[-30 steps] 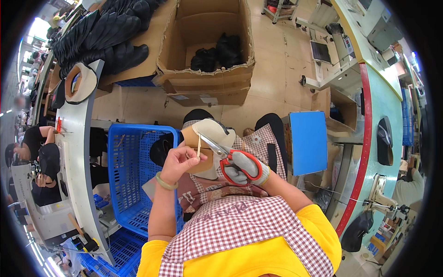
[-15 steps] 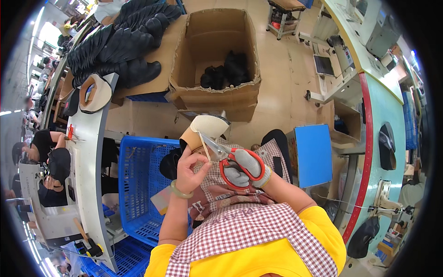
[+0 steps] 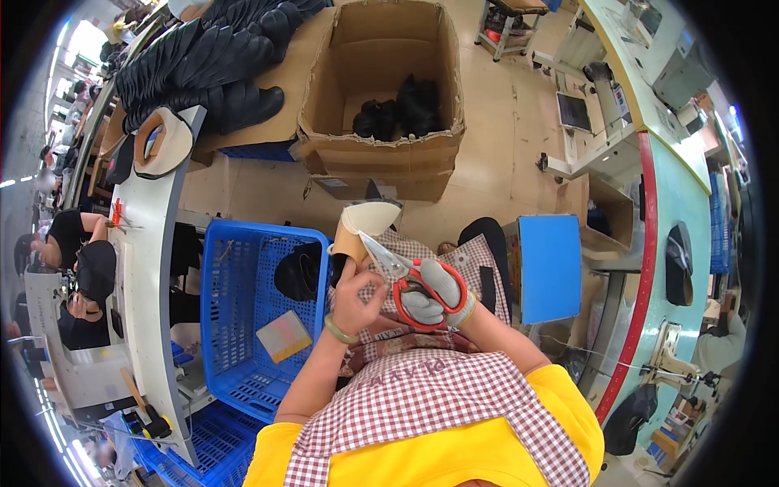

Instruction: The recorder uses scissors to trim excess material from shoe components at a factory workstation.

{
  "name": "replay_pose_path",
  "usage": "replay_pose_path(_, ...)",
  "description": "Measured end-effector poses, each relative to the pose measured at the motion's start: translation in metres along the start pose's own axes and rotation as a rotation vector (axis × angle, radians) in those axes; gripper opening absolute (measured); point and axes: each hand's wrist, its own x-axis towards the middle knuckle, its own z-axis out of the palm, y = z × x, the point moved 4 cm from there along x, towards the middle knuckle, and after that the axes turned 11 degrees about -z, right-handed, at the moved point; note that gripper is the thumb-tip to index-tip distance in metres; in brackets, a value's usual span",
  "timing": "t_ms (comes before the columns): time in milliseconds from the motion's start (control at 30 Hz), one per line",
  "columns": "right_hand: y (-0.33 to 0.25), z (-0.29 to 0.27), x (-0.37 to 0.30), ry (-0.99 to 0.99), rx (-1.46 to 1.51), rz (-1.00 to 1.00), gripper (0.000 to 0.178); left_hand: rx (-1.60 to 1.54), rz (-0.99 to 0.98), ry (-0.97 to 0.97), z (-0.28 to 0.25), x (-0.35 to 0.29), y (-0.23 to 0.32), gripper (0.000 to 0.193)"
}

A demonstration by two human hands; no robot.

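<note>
My left hand [image 3: 355, 307] holds a curved shoe upper [image 3: 369, 219], cream and tan on the side that shows, above my lap. Its thumb and fingertips are pinched together close to the blades. My right hand [image 3: 441, 294], in a grey glove, grips scissors [image 3: 386, 260] by their red loop handles. The silver blades point up and left, and their tips lie against the upper's lower edge. Whether the tips are cutting into it I cannot tell.
A blue plastic basket [image 3: 213, 325] at my left holds a black shoe upper [image 3: 299, 272] and a pale card [image 3: 284, 336]. Ahead stands a cardboard box [image 3: 381, 166] with black pieces inside. Benches [image 3: 154, 243] flank me; black uppers [image 3: 203, 69] are stacked far left.
A thin pale strip stretched from the upper to my left fingertips earlier; now I cannot make it out. The hands have shifted slightly, and more of the basket's inside shows.
</note>
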Motion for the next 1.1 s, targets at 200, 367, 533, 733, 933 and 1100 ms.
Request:
replay_pose_path(200, 0.01, -0.001, -0.004, 0.025, 0.029, 0.033, 0.062, -0.086, -0.129, -0.085, 0.003, -0.018, -0.003, 0.009)
replay_pose_path(367, 0.012, 0.003, -0.008, 0.007, 0.015, 0.043, 0.06, -0.034, -0.042, -0.044, 0.007, -0.024, 0.006, 0.009)
replay_pose_path(533, 0.011, 0.01, -0.023, 0.121, -0.128, 0.098, 0.062, 0.012, 0.023, -0.1, 0.014, -0.032, 0.006, 0.011)
replay_pose_path(733, 0.013, 0.016, -0.034, 0.167, -0.191, 0.088, 0.063, 0.056, 0.044, -0.122, 0.03, -0.04, -0.002, 0.023)
replay_pose_path(933, 0.015, 0.019, -0.038, 0.162, -0.276, 0.091, 0.06, 0.172, 0.132, -0.068, 0.04, -0.045, -0.007, 0.032)
replay_pose_path(1100, 0.016, 0.029, -0.033, 0.197, -0.29, 0.06, 0.058, 0.317, 0.051, -0.105, 0.055, -0.056, -0.02, 0.034)
